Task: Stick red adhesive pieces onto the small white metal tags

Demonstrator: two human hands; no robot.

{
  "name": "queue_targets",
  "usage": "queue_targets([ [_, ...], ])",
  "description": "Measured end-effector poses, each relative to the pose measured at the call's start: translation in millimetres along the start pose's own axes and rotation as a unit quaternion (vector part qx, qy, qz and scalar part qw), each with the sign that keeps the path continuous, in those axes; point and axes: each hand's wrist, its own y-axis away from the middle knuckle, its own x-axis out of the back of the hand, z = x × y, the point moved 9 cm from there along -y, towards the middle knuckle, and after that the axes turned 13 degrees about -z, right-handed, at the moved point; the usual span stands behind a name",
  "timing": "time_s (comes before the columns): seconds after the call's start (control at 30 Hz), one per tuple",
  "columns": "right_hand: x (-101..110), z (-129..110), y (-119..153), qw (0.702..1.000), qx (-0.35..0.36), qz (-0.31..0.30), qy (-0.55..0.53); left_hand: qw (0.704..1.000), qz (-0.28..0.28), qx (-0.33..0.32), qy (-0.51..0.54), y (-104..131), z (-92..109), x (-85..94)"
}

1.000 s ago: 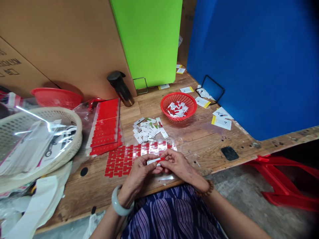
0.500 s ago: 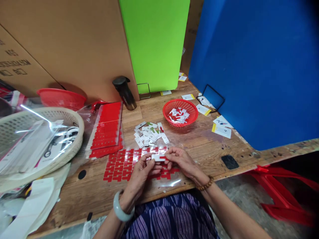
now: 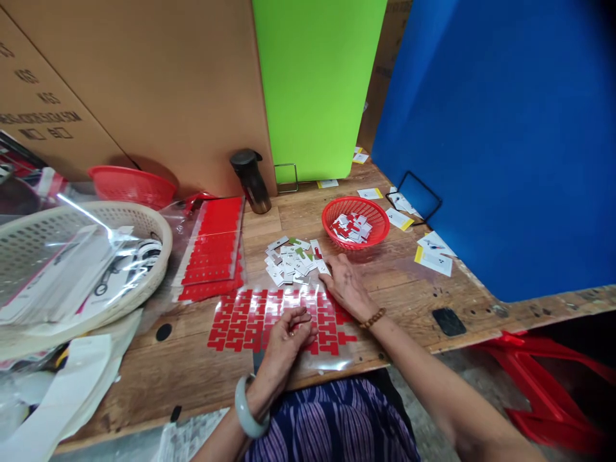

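Our left hand [image 3: 289, 337] is low in the centre of the frame over the clear sheet of red stickers [image 3: 269, 317], palm turned inward, its fingers curled and its thumb near the fingertips; we cannot tell if anything is between them. Just right of centre, our right hand [image 3: 347, 287] lies palm down, fingers reaching up-left to the edge of the small white tags [image 3: 293, 258], its grip too unclear to tell.

brown carton [image 3: 168, 90]: "KGS" legible twice, line below ends "CM", rest blurred | white tags [image 3: 289, 264]: marks too small | yellow-edged cards [image 3: 434, 262]: print unreadable | rear carton [image 3: 389, 58]: print unreadable
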Motion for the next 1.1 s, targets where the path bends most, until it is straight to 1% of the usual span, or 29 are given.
queue_targets([
  [0.07,-1,-3,-3,0.999,-0.018,-0.017,0.045,1.000,-0.012,0.008,-0.024,2,-4,-3.6],
  [0.1,-1,-3,-5,0.998,-0.023,-0.025,0.051,0.998,-0.015,0.002,-0.053,3,-3,-4.7],
  [0.17,-2,-3,-12,0.998,-0.024,-0.043,0.049,0.987,-0.016,-0.040,-0.152,7,9,-7.1],
  [0.2,-3,-1,-15,0.997,-0.024,-0.052,0.048,0.973,-0.017,-0.070,-0.217,9,18,-9.5],
  [0.27,-4,3,-21,0.996,-0.028,-0.070,0.043,0.927,-0.033,-0.133,-0.349,14,35,-18.8],
  [0.33,-6,7,-25,0.995,-0.032,-0.084,0.034,0.868,-0.068,-0.174,-0.460,16,42,-30.1],
  [0.4,-6,11,-26,0.995,-0.036,-0.092,0.021,0.803,-0.098,-0.190,-0.557,14,39,-37.9],
  [0.43,-7,13,-26,0.995,-0.039,-0.095,0.013,0.769,-0.100,-0.191,-0.602,12,35,-39.2],
  [0.5,-8,17,-25,0.994,-0.047,-0.097,-0.002,0.709,-0.074,-0.186,-0.676,9,29,-38.0],
  [0.57,-9,20,-25,0.994,-0.055,-0.097,-0.019,0.668,-0.033,-0.175,-0.723,8,26,-35.2],
  [0.6,-10,21,-25,0.993,-0.058,-0.096,-0.029,0.656,-0.015,-0.168,-0.736,8,25,-34.2],
  [0.67,-10,24,-24,0.993,-0.062,-0.091,-0.052,0.646,0.007,-0.159,-0.746,9,25,-33.6],
  [0.73,-6,26,-23,0.991,-0.066,-0.080,-0.083,0.655,0.017,-0.160,-0.738,11,28,-33.8],
  [0.77,-3,28,-21,0.990,-0.069,-0.072,-0.101,0.667,0.018,-0.165,-0.727,11,30,-33.9],
  [0.83,3,32,-15,0.985,-0.076,-0.058,-0.143,0.706,0.020,-0.175,-0.686,11,37,-32.7],
  [0.87,6,33,-10,0.982,-0.079,-0.054,-0.165,0.735,0.018,-0.177,-0.654,10,41,-31.6],
  [0.9,7,33,-4,0.978,-0.080,-0.054,-0.182,0.770,0.013,-0.176,-0.613,9,45,-30.5],
  [0.97,5,30,10,0.962,-0.077,-0.068,-0.253,0.851,-0.007,-0.161,-0.500,3,50,-29.4],
  [1.0,0,27,17,0.945,-0.073,-0.078,-0.309,0.891,-0.020,-0.148,-0.429,0,50,-29.8],
  [1.03,-6,23,25,0.912,-0.069,-0.090,-0.394,0.925,-0.029,-0.132,-0.356,-4,49,-30.7],
  [1.07,-14,18,32,0.872,-0.066,-0.098,-0.475,0.952,-0.035,-0.115,-0.283,-7,48,-32.0],
  [1.1,-20,12,38,0.835,-0.063,-0.105,-0.536,0.971,-0.041,-0.099,-0.213,-10,45,-34.2],
])
